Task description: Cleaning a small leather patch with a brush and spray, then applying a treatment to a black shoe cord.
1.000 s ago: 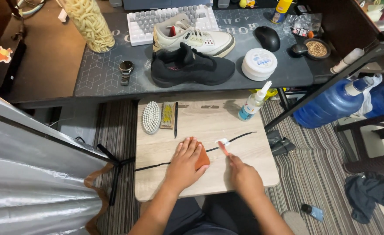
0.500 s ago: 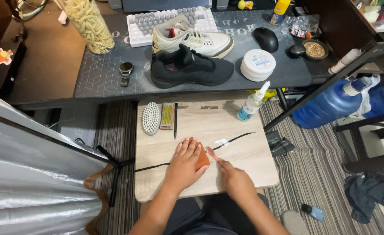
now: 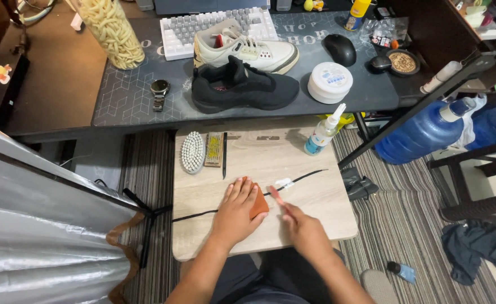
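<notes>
The small wooden table [image 3: 315, 208] is the landmark here. On its near half the left hand [image 3: 238, 211] lies flat, fingers spread and open, pressing an orange cloth [image 3: 258, 202] down; only 1 corner of the cloth shows past the palm, the rest is hidden under the hand. A black shoelace [image 3: 307, 175] runs slantwise across the tabletop, and its middle stretch disappears beneath the left hand and the cloth.

Just right of the cloth the right hand [image 3: 304, 231] is blurred. Its fingers are closed around a thin pink-tipped tool [image 3: 276, 194], but whether this is a small brush I cannot tell. The tool's tip sits just short of a white smear [image 3: 284, 183] on the lace; the smear is too small to make out.

At the table's far left corner lie a white oval brush [image 3: 192, 152], a flat tan brush [image 3: 214, 149] and a thin dark stick [image 3: 224, 155], side by side. At the far right corner stands a spray bottle [image 3: 322, 134], tilted in view. Beyond the table, on the dark desk, a black sneaker [image 3: 242, 89] sits in front of a white sneaker [image 3: 245, 48].

Compared with 0.5 s ago, the right hand has drawn back toward the table's near edge, away from the white smear it then covered, while the left hand has stayed put on the cloth.
</notes>
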